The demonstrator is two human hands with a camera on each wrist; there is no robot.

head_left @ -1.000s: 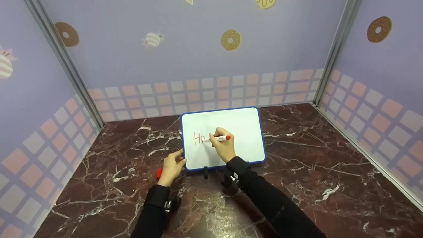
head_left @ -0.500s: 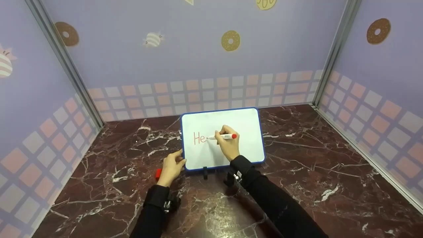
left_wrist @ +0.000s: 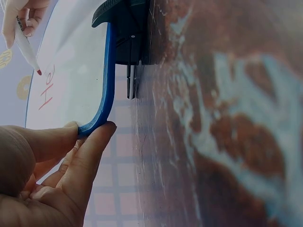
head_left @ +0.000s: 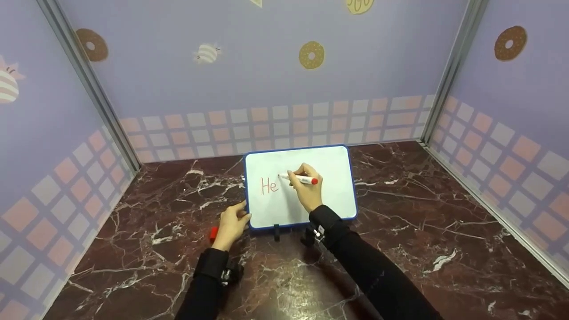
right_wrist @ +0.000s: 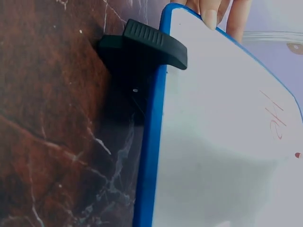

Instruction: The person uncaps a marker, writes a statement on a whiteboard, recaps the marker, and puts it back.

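Whiteboard (head_left: 281, 205) in left hand (head_left: 232, 224), marker (head_left: 306, 179) in right hand (head_left: 309, 191), perhaps touching

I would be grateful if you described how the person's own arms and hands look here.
Both arms wear plain black fabric sleeves. Each wrist has a broad black band bearing a small dark device with silvery metallic parts; its finer details are too small to tell. The left hand and right hand wear no gloves.

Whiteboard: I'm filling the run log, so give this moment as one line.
left hand: pinches whiteboard near lower-left corner | right hand: holds marker | writing: red "He"
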